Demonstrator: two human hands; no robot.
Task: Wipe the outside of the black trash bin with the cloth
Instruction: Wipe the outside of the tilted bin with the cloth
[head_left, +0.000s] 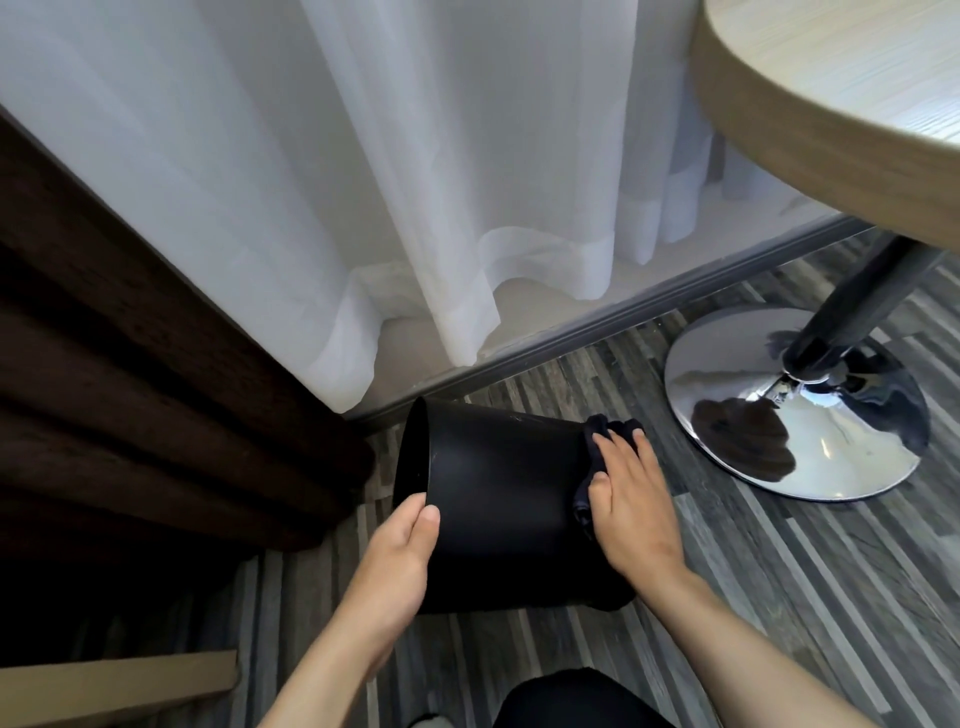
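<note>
The black trash bin (498, 488) is tipped on its side over the striped floor, its open mouth facing left. My left hand (400, 551) grips the bin's rim, thumb on the outer wall and fingers hidden inside. My right hand (631, 499) lies flat on a dark cloth (597, 441), pressing it against the bin's base end at the right. Most of the cloth is hidden under my palm; only bunched edges show above and left of the fingers.
A round wooden table (831, 104) stands at the right on a dark post and a shiny chrome base (769, 431). White sheer curtains (363, 182) hang behind the bin, brown drapes (130, 389) at left. A cardboard piece (119, 686) lies at bottom left.
</note>
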